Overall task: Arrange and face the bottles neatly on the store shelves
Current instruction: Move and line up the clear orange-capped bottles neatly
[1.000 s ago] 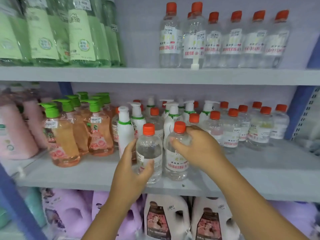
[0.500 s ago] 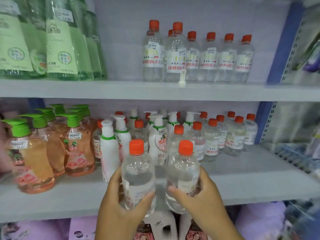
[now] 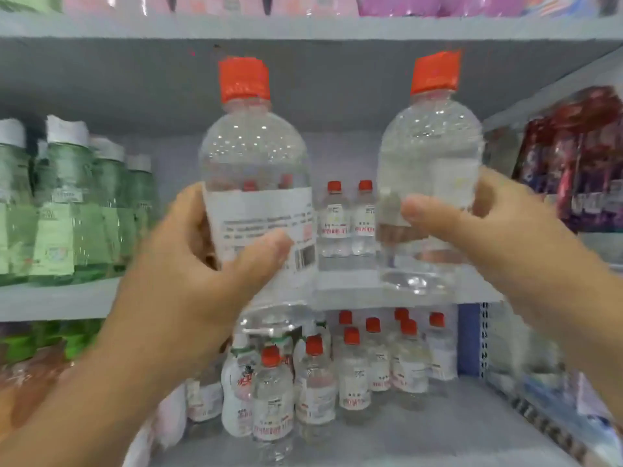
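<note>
While we face a grey store shelving unit, we hold 2 clear bottles up in front of its middle shelf (image 3: 387,293). Our left hand (image 3: 202,274) wraps around the left bottle (image 3: 256,183), thumb pressed across its white label, which shows small print and a barcode turned toward us. Our right hand (image 3: 488,227) grips the right bottle (image 3: 429,183), thumb on the near side and fingers curled behind it; this one tilts slightly to the right. Both are in the air, well apart from each other, their orange caps near the underside of the shelf above.

Between the 2 raised bottles we see 2 small orange-capped bottles (image 3: 349,217) standing at the back of the middle shelf, with open grey board in front of them. Green bottles (image 3: 67,203) with pale caps crowd the left of that shelf. On the lower shelf (image 3: 455,433) a cluster of orange-capped clear bottles (image 3: 354,372) and white pump bottles (image 3: 237,392) stands, and bare surface lies to its right and front. A blue perforated upright (image 3: 470,338) bounds the right edge, and dark red and purple packets (image 3: 569,156) hang beyond.

The held bottles are smooth, transparent plastic with domed shoulders and ribbed caps.
</note>
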The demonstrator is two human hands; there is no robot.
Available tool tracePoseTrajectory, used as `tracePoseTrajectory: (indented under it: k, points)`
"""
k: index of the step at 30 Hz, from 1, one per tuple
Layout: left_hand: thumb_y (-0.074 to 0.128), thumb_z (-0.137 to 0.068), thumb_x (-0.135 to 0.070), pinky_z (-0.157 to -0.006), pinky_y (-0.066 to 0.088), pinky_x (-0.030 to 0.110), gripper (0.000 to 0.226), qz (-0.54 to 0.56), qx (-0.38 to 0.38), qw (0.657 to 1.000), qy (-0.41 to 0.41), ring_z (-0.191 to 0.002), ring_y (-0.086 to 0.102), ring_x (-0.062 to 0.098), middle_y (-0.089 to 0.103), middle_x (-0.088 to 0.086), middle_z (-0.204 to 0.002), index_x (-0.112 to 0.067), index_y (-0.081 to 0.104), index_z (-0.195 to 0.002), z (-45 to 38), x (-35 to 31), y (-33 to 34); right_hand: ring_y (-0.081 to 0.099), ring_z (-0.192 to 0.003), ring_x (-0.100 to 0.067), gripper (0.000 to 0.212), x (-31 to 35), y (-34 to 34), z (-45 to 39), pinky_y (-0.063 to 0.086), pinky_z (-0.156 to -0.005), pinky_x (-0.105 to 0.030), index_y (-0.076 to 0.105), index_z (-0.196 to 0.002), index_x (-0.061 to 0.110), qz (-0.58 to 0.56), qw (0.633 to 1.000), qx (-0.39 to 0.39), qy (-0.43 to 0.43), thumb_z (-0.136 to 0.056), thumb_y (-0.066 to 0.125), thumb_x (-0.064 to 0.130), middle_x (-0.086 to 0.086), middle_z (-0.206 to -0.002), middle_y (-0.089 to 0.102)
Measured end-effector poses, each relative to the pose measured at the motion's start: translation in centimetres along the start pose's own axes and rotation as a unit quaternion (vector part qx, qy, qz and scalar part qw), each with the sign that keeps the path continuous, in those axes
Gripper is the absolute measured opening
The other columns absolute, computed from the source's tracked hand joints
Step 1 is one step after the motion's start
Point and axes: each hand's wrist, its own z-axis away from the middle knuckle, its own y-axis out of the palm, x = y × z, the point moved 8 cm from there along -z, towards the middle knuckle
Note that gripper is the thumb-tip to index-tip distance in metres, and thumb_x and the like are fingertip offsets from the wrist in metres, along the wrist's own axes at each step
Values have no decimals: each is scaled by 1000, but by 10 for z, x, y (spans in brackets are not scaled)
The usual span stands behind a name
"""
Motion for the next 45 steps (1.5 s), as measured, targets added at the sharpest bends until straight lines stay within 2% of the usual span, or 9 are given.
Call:
tracePoseTrajectory:
  k: [5, 7, 10, 14, 17, 24, 31, 37, 45]
  points:
    - [75, -81, -50, -59, 48, 9, 33, -104, 32, 990, -88, -76, 68, -5, 74, -15, -89, -37, 59, -108, -52, 32, 65, 61, -61, 20, 29, -48, 2, -45, 42, -49, -3, 62, -92, 38, 59, 992, 54, 96, -78, 79, 55, 22, -85, 69]
    - [77, -81, -54, -66, 52, 20, 42, -154, 51, 979, -128, -80, 68, 1, 72, -13, -96, -35, 56, -112, -64, 56, 78, 67, -74, 14, 31, -77, 13, -58, 52, -68, -8, 67, -96, 37, 73, 984, 114, 116, -78, 78, 60, 21, -91, 72]
    - [78, -77, -61, -66, 51, 24, 49, -213, 73, 957, -184, -85, 64, 7, 65, -11, -98, -33, 49, -106, -77, 82, 86, 70, -102, -7, 59, -112, 28, -83, 55, -99, -37, 69, -112, 43, 110, 968, 175, 142, -66, 73, 79, 20, -108, 74]
    - [80, -78, -58, -58, 47, 22, 54, -284, 125, 929, -201, -81, 61, 6, 62, -9, -99, -29, 45, -108, -103, 93, 95, 62, -121, -22, 125, -137, 46, -115, 54, -101, -45, 46, -146, 35, 196, 943, 210, 168, -42, 64, 101, 8, -144, 58]
    - [77, -67, -75, -70, 63, 39, 77, -362, 183, 888, -219, -80, 73, 20, 71, -1, -96, -24, 50, -118, -121, 107, 98, 71, -103, -23, 127, -139, 58, -124, 58, -96, -43, 26, -158, 23, 245, 925, 219, 190, -60, 64, 93, -2, -147, 51]
    - [63, -64, -91, -74, 55, 34, 103, -560, 189, 802, -80, -83, 62, 14, 61, -8, -100, -26, 36, -138, -162, 108, 104, 66, -91, -21, 128, -148, 85, -151, 61, -72, -35, -6, -159, 22, 274, 928, 177, 181, -73, 74, 75, -6, -126, 57]
    - [70, -89, -49, -76, 58, 28, 90, -329, 276, 889, -157, -73, 76, 17, 40, -9, -160, -37, 17, -161, -209, 115, 86, 75, -100, -23, 97, -135, 81, -185, 62, -89, -42, 32, -156, 17, 266, 890, 316, 194, -82, 77, 58, -4, -146, 55]
    - [74, -91, -41, -68, 57, 22, 79, -319, 366, 868, -103, -66, 74, 10, 57, -10, -126, -38, 30, -156, -224, 117, 109, 71, -110, -22, 48, -108, 83, -226, 59, -96, -42, 59, -130, 17, 203, 915, 322, 137, -89, 78, 34, -4, -119, 74]
    - [77, -86, -46, -66, 62, 28, 54, -327, 290, 893, -106, -64, 76, 13, 68, -3, -104, -30, 51, -131, -234, 142, 111, 74, -94, -15, 54, -134, 96, -228, 64, -83, -40, 60, -119, 28, 211, 956, 189, 81, -80, 74, 63, 6, -109, 74]
